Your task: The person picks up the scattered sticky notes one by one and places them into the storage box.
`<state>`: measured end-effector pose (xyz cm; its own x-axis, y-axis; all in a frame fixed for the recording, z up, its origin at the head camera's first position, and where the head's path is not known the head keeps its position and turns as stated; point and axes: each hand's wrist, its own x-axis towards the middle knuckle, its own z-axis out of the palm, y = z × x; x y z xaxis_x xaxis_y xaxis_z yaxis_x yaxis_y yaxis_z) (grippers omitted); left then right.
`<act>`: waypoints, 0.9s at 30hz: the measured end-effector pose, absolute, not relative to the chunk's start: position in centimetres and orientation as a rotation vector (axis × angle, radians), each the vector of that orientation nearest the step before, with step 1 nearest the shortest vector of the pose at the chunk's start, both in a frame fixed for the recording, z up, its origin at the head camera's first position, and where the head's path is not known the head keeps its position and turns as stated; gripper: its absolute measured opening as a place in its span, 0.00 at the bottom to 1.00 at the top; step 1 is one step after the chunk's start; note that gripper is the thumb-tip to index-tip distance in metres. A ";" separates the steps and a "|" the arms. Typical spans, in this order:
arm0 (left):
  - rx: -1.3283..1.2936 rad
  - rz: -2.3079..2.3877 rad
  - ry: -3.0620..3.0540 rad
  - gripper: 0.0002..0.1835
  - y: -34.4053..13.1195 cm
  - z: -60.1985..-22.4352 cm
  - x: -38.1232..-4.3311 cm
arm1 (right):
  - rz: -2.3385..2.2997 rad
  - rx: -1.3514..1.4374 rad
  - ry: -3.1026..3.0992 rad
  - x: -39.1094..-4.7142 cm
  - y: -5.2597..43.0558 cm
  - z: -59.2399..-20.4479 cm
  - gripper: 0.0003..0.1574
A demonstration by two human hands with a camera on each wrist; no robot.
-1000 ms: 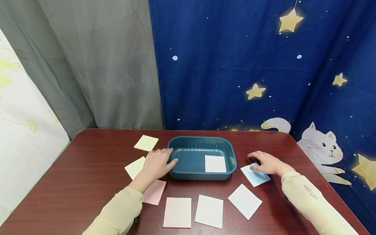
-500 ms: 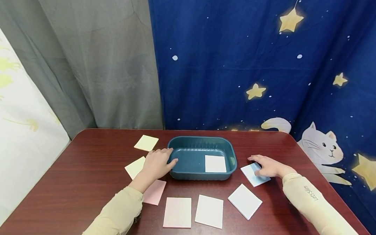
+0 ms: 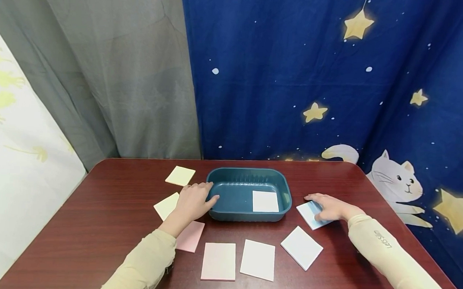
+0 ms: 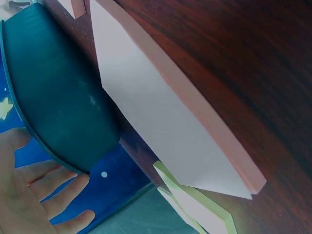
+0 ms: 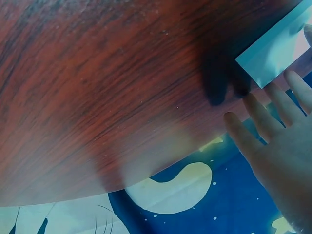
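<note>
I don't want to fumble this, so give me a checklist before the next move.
1. Pale-blue square paper pad flat on the red-brown wood-grain table: ok.
2. Right hand gripping that pad: not ok, fingers spread.
3. Right hand's contact with it: cannot tell.
4. Left hand at the rim of the glossy teal rectangular tray: ok.
5. Bare space in the tray beside the white square paper pad: ok.

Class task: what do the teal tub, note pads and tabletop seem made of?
Teal tub: probably plastic, softly shiny, with moulded-in ribs. Note pads: likely paper, matte, with crisp-cut edges. Tabletop: glossy, dark grain; wood or wood-look laminate, unclear which.
</note>
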<state>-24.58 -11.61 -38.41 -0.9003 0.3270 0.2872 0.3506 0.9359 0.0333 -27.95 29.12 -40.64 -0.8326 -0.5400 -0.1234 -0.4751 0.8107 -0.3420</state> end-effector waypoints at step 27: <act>-0.496 -0.125 -2.834 0.28 -11.6 -38.4 -24.5 | -0.427 -0.671 2.752 -26.7 29.3 -39.8 0.46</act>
